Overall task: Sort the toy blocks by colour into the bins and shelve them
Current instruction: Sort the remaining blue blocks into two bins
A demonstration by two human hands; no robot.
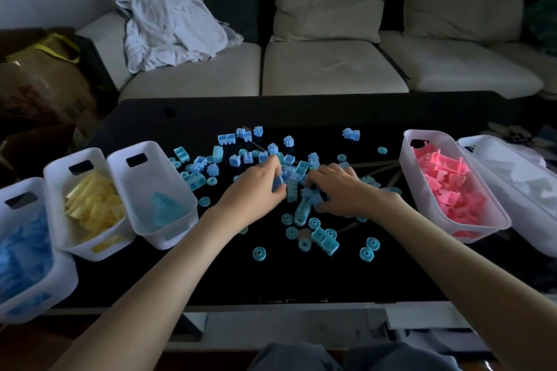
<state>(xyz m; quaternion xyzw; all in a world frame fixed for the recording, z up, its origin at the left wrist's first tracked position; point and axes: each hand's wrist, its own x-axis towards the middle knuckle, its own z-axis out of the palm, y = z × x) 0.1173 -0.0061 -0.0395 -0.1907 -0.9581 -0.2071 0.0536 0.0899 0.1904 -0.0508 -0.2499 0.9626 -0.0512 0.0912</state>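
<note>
Blue and teal toy blocks (pixel 325 240) and small teal rings lie scattered over the middle of the black table (pixel 271 280). My left hand (pixel 256 187) curls round a blue block (pixel 278 183) at the pile's centre. My right hand (pixel 337 190) lies on the pile beside it, fingers curled into the blocks; whether it holds one is hidden. White bins stand at the left: one with blue blocks (pixel 27 250), one with yellow blocks (pixel 90 205), one with a few teal pieces (pixel 156 190). At the right stand a bin of pink blocks (pixel 452 190) and a bin of white pieces (pixel 518 187).
A cream sofa (pixel 331 63) with a crumpled white cloth (pixel 168 27) runs behind the table. A brown bag with yellow handles (pixel 45 69) sits at the far left. My knees (pixel 346 358) are under the near table edge.
</note>
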